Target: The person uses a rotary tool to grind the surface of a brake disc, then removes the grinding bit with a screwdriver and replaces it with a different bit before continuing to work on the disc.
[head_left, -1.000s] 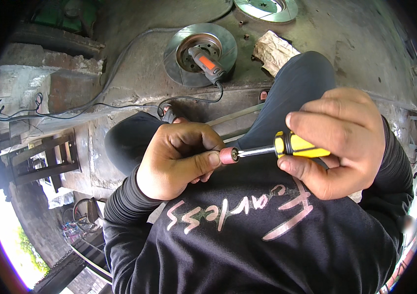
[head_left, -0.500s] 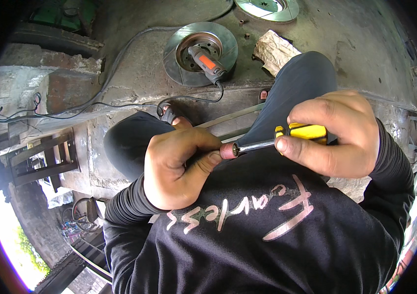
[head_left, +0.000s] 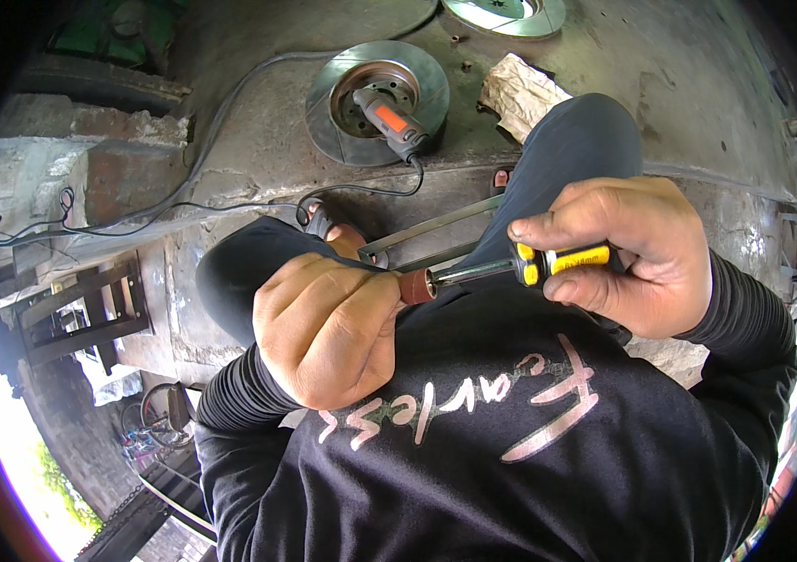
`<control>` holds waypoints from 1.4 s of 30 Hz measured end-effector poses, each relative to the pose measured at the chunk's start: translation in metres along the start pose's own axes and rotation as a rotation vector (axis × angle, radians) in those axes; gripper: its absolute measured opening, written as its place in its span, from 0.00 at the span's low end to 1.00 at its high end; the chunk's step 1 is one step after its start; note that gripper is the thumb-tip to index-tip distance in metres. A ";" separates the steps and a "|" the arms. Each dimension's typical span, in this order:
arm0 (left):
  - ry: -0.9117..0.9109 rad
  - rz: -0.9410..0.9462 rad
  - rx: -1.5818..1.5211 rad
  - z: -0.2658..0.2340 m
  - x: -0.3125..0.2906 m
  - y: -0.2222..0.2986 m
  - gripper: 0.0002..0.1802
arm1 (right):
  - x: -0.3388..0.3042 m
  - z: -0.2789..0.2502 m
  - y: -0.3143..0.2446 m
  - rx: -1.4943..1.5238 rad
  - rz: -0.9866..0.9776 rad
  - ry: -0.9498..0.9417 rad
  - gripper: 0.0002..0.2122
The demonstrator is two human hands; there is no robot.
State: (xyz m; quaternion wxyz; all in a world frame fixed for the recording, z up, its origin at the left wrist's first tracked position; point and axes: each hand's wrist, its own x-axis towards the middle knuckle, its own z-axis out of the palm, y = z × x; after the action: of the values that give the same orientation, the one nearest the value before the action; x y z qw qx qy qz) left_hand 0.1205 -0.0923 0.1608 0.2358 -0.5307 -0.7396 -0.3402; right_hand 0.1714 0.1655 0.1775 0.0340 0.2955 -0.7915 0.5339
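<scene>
Left hand [head_left: 328, 328]: closed, fingers curled over, back toward the camera. Grips a small reddish-brown sanding drum [head_left: 414, 288] at the fingertips, one end poking out to the right. Exact thumb placement hidden.

Right hand [head_left: 651, 229]: gripping a yellow-and-black screwdriver [head_left: 526, 264] by its handle, thumb below, forefinger above. Shaft runs leftward, nearly level, to the drum's hollow end. Tip at that opening; how far inside, cannot tell.

Drum and screwdriver held up over the lap, in front of a dark sweatshirt [head_left: 511, 496] with pale lettering.

Floor [head_left: 689, 103] beyond the feet: slotted brake disc [head_left: 431, 84] lying flat, its recessed centre serving as a shallow dish. In it, the nose of a grey rotary tool [head_left: 389, 120] with an orange patch; the tool's body slants out across the disc's ring. Cord [head_left: 417, 180] leaves the tail end and loops left.

Right of the disc, well apart from the hands: crumpled brown paper [head_left: 520, 94]; whether anything is inside, cannot tell. Second brake disc [head_left: 548, 23] farther off, partly cut by the upper edge. Narrow metal bars [head_left: 431, 225] between the legs, just beyond the drum.
</scene>
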 end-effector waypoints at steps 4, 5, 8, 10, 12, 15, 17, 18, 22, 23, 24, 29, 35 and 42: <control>-0.012 0.132 0.065 0.002 -0.001 -0.005 0.16 | 0.000 0.000 -0.011 0.197 0.267 -0.006 0.11; -0.035 0.175 0.054 0.002 0.000 -0.006 0.17 | 0.001 0.001 -0.014 0.266 0.358 -0.003 0.11; -0.028 0.106 0.020 0.003 -0.004 -0.008 0.14 | 0.008 -0.001 -0.020 0.482 0.595 0.035 0.11; -0.073 -0.099 -0.085 -0.001 0.002 -0.009 0.07 | 0.010 -0.007 -0.020 0.560 0.659 0.036 0.12; -0.132 -0.443 -0.291 -0.003 0.003 -0.004 0.04 | 0.008 -0.004 0.001 0.110 0.179 0.110 0.14; -0.170 -0.958 -0.717 -0.006 0.007 0.005 0.05 | 0.014 -0.010 -0.007 -0.198 -0.084 0.058 0.14; -0.175 -1.114 -0.969 -0.008 0.006 0.002 0.07 | 0.015 -0.012 -0.007 -0.250 -0.169 0.014 0.13; -0.196 -1.126 -1.026 -0.008 0.005 0.001 0.08 | 0.016 -0.012 -0.008 -0.281 -0.198 0.002 0.12; -0.261 -1.142 -1.158 -0.011 0.008 0.001 0.08 | 0.021 -0.014 -0.011 -0.399 -0.290 -0.042 0.14; -0.282 -1.144 -1.175 -0.012 0.007 0.001 0.08 | 0.023 -0.014 -0.011 -0.406 -0.296 -0.043 0.15; -0.304 -1.145 -1.192 -0.012 0.007 0.001 0.09 | 0.023 -0.013 -0.011 -0.403 -0.302 -0.040 0.15; -0.340 -1.168 -1.232 -0.013 0.007 0.001 0.08 | 0.024 -0.014 -0.013 -0.373 -0.303 -0.060 0.14; -0.306 -1.130 -1.245 -0.012 0.008 0.003 0.08 | 0.024 -0.014 -0.013 -0.355 -0.291 -0.057 0.13; -0.303 -1.143 -1.282 -0.012 0.007 0.003 0.08 | 0.022 -0.013 -0.012 -0.363 -0.290 -0.059 0.12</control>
State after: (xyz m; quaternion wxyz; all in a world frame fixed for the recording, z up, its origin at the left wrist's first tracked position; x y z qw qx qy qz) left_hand 0.1205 -0.0963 0.1741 -0.4160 -0.1483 -0.5818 -0.6830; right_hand 0.1559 0.1636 0.2010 0.1397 0.4109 -0.8244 0.3634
